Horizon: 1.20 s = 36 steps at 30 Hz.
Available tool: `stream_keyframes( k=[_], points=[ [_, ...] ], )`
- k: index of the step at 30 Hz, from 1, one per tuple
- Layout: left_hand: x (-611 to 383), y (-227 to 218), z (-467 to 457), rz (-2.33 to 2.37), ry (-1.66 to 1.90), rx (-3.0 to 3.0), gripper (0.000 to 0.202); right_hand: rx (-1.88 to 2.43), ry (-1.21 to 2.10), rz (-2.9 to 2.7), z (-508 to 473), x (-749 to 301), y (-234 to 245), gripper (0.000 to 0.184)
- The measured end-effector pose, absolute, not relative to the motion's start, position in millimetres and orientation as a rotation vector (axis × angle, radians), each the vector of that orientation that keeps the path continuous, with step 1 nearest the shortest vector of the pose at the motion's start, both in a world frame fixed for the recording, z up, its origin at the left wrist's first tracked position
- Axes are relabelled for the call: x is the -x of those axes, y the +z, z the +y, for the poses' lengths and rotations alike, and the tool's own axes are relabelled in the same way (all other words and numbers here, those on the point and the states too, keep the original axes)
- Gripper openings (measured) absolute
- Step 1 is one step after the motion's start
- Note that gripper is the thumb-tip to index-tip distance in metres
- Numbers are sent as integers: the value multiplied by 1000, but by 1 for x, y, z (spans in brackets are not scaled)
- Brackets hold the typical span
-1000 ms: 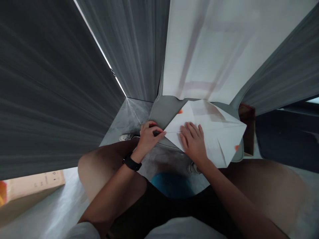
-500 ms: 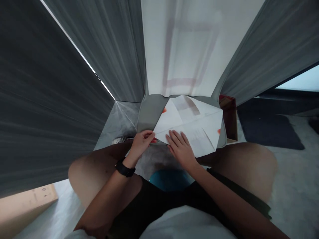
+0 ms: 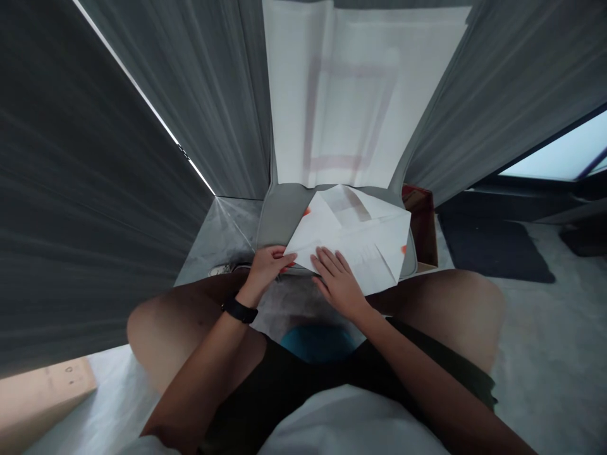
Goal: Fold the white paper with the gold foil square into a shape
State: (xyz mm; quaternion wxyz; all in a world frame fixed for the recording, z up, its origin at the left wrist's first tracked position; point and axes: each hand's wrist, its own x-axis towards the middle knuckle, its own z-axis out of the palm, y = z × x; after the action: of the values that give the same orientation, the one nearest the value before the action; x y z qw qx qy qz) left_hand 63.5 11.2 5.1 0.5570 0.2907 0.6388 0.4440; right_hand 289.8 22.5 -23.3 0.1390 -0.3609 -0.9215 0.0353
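A folded sheet of white paper (image 3: 355, 230), with orange marks near its left and right edges, lies on the grey seat of a chair (image 3: 279, 212). Thumb and fingers of my left hand (image 3: 269, 265) pinch the paper's left corner; a bit of red-orange shows under the fingertips. Flat on the paper's near part rests my right hand (image 3: 337, 278), its fingers stretched out and slightly apart. Creases and overlapping flaps run across the sheet, and faint printing shows through it.
A large white sheet (image 3: 351, 114) hangs over the chair's backrest. Grey curtains (image 3: 208, 82) stand on both sides. Behind the seat's right is a red-brown box (image 3: 422, 224); a dark mat (image 3: 493, 246) lies beyond it. A cardboard box (image 3: 47, 392) sits at lower left, and a blue seat (image 3: 317, 343) shows between my legs.
My view has shifted slightly, showing more of the backrest's top. The left thumb now lies further over the paper's corner. My right hand stays on the sheet in nearly the same place.
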Motion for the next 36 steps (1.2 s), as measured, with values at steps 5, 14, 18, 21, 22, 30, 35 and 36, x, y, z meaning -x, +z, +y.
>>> stream_keyframes(
  k=[5, 14, 18, 21, 22, 30, 35, 36],
  points=[
    [-64, 2, 12, 1523, 1064, -682, 26, 1113, 95, -2560, 14, -304, -21, 55],
    [-63, -2, 12, 1525, 1077, -734, 32, 1161, -5, -2542, 10, -324, -29, 55],
    [-63, -1, 12, 1530, 1068, -730, 30, 1203, -33, -2543, 9, -319, -33, 59],
    [-64, -1, 12, 1535, 1072, -727, 27, 1235, -53, -2529, 8, -316, -35, 65],
    [-65, -1, 13, 1537, 1078, -723, 27, 1239, -57, -2526, 7, -315, -36, 68],
    [-66, -4, 13, 1530, 1089, -699, 28, 1287, -65, -2539, 3, -312, -37, 80],
    [-66, -6, 13, 1526, 1102, -691, 34, 1324, -75, -2530, 1, -308, -37, 81],
    [-66, -7, 13, 1522, 1106, -684, 35, 1330, -82, -2527, 1, -307, -37, 81]
  ],
)
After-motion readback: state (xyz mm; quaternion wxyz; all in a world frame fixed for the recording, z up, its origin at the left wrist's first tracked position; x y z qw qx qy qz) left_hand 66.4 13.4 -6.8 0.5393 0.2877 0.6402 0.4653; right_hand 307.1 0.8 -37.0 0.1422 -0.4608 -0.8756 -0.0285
